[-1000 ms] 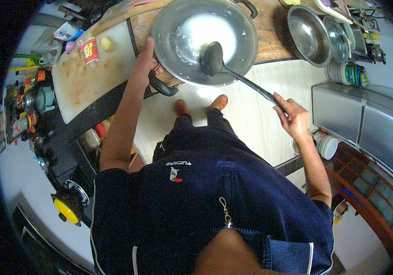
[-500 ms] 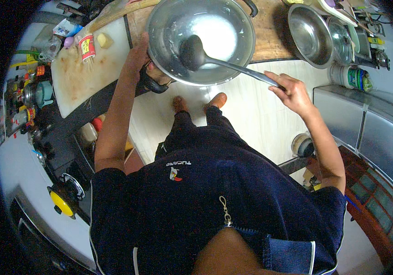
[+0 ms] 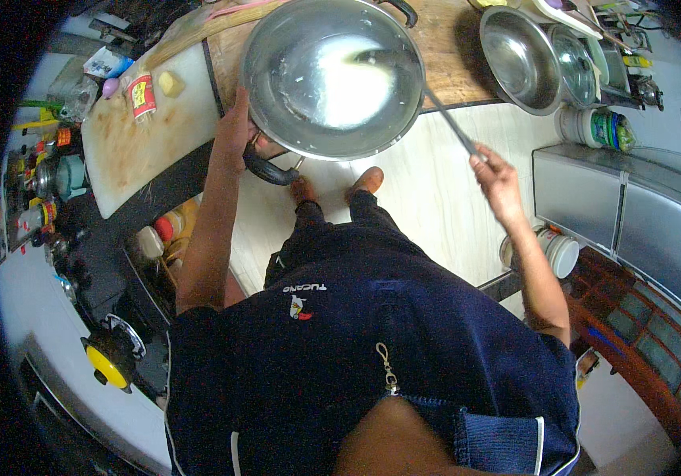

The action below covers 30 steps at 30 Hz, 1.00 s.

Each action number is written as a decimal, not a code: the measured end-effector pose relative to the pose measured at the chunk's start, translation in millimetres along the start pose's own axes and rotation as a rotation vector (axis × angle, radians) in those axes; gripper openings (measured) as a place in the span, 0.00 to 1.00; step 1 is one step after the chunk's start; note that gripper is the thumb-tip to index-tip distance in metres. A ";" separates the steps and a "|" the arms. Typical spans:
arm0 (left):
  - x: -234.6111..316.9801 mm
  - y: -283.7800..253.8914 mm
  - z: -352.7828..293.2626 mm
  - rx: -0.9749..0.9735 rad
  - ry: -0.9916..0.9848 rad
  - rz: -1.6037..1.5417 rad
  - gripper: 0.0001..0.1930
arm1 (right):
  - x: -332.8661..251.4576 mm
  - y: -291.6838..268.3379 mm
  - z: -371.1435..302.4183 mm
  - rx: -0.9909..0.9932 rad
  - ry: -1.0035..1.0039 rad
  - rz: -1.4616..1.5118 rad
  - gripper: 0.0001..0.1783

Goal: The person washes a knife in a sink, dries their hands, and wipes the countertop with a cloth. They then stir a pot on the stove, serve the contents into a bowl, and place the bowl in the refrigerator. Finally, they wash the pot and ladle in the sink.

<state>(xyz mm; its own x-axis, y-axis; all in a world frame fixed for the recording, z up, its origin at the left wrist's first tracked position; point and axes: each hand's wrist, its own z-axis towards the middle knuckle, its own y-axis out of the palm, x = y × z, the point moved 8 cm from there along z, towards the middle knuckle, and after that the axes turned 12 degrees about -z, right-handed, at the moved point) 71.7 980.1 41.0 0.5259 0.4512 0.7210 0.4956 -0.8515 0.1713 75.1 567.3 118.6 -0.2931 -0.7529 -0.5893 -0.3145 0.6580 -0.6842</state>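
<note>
A wide metal wok (image 3: 277, 119) with black handles and some cloudy, whitish liquid inside overhangs the front edge of the counter. My left hand (image 3: 235, 131) grips its left rim, close to the near black handle (image 3: 271, 170); some of the fingers are hidden by the wok. On the other side, my right hand (image 3: 496, 176) is closed around the long handle of a ladle (image 3: 452, 122). That handle crosses the wok's right rim. The ladle's bowl is over or in the wok's far right part, smeared by motion.
Left of the wok lies a white cutting board (image 3: 138, 147) with a red-labelled packet (image 3: 143, 98) and a pale yellow chunk (image 3: 171, 84). At right stand a steel basin (image 3: 519, 59) and a glass lid (image 3: 575, 67). A silver refrigerator (image 3: 579, 186) is farther right.
The ladle's bowl has swept from the wok's left part to its far right part. My right hand has come slightly nearer to me, and my left hand stays on the rim.
</note>
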 end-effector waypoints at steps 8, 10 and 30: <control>-10.6 8.4 -15.4 -0.146 0.004 -0.085 0.30 | -18.8 24.6 -29.4 0.007 0.028 0.137 0.19; -9.2 11.9 -16.8 -0.134 0.053 -0.148 0.29 | -28.1 21.4 -14.1 0.076 -0.025 0.137 0.19; -62.7 -3.4 0.5 -0.109 -0.003 -0.472 0.29 | -12.2 36.6 -68.9 0.075 0.167 0.232 0.22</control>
<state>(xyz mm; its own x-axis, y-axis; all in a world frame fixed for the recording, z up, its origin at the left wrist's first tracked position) 37.4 954.8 -5.1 0.2630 0.7959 0.5453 0.6057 -0.5762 0.5488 5.0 601.6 130.4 -0.4956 -0.5655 -0.6593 -0.1558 0.8046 -0.5730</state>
